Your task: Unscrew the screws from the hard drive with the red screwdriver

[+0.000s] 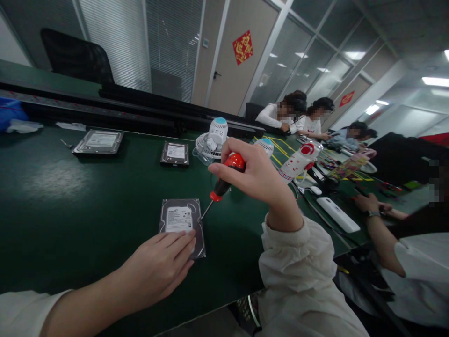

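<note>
A hard drive (178, 216) lies label up on the green table in front of me. My left hand (157, 262) rests flat across its lower part, fingers stretched out over the label's near end. My right hand (249, 171) is closed around the red and black handle of a screwdriver (221, 187). The screwdriver's shaft slants down to the left, and its tip meets the drive near the right edge of the label. Whether a screw sits under the tip is too small to tell.
Farther back are a smaller drive (175, 153) and a larger drive (98, 142). A white fan (216, 135) stands beyond my right hand. To the right are a cup with red marks (300, 159), a white power strip (337, 214) and a co-worker's hand (368, 204).
</note>
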`<state>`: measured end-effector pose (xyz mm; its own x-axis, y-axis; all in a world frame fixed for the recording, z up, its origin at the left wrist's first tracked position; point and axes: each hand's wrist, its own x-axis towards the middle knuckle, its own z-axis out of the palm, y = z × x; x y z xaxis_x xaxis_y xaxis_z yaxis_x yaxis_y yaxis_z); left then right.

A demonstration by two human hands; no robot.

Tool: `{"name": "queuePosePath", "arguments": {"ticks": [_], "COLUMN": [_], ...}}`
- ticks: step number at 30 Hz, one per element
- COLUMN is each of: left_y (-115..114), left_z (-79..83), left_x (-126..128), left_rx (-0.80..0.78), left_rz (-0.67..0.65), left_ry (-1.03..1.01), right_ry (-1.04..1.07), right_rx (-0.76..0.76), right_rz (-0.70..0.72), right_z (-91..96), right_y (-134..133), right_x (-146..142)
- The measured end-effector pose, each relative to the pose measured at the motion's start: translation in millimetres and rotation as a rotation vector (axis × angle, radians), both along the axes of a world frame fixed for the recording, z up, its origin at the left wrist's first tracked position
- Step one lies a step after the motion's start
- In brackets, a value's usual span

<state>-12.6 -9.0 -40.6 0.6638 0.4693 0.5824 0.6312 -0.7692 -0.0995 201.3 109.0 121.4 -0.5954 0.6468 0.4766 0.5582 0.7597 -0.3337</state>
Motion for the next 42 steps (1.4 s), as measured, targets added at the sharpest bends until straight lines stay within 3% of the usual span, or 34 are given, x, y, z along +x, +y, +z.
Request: {"name": "queuePosePath", "arguments": {"ticks": [7,13,19,25,31,38,42], "left_y": [1.6,0.7,0.4,1.3,0.4,0.4,0.8], "left_z": [1.5,0.3,3.2,1.4,1.4,1.9,0.9], "left_x": [0.5,0.5,2.2,2.7,0.7,1.2,2.5], "left_rx": [-0.007,-0.002,0.005,0.007,-0.009,-0.017,-0.007], "left_rz": [-0.004,-0.008,0.005,-0.001,0.005,0.005,-0.002], "left_ry": [-0.011,-0.015,-0.013,-0.007,-0.015,-0.005,-0.016], "right_ry": [0.037,-0.014,-0.021,0.011,0.041,0.005,0.004], "right_rx": [0.018,0.014,0.027,0.014,0.055,0.008,0.03], "right_rz": [0.106,-0.02,0.104,0.032,0.138,0.051,0.128], "right_z": [-0.3,-0.1,0.7,-0.8,-1.3,-2.4,-1.3], "right_y": [-0.8,-1.9,-0.9,0.4,-0.4,-0.7,-0.2], "right_x": [0.8,-1.2,1.3,-0.8,1.6,-2.1,-0.4]}}
